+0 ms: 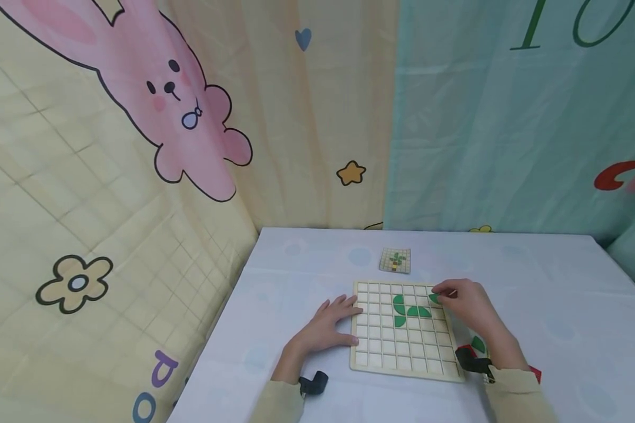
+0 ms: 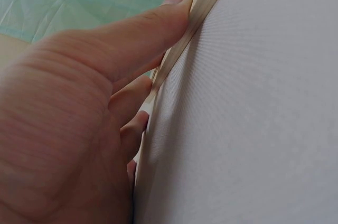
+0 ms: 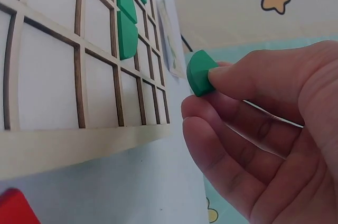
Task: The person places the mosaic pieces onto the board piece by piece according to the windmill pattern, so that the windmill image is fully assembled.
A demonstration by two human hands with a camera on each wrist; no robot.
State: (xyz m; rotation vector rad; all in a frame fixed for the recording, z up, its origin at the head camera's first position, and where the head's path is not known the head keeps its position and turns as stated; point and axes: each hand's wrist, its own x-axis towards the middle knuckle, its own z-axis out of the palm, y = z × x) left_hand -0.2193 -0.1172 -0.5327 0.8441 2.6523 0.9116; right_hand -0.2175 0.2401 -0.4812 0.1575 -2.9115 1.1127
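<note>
A wooden grid board (image 1: 386, 357) lies on the table, with several green quarter-round pieces (image 1: 424, 312) set in its upper middle squares. Along the board's left edge, my left hand (image 1: 324, 326) rests with fingers spread and fairly straight, the thumb (image 2: 158, 26) touching the wooden side. My right hand (image 1: 468, 302) pinches another green quarter-round piece (image 3: 200, 72) between thumb and fingers. In the head view it is over the board's upper right corner; in the right wrist view the piece is held up off the grid.
Behind the board lies a small pattern card (image 1: 395, 260) showing a grid with green shapes. Right of the board, partly hidden by the right forearm, are a loose green piece (image 1: 478, 344) and red pieces (image 1: 536, 373). Printed curtains (image 1: 317, 117) hang behind the white table (image 1: 275, 282).
</note>
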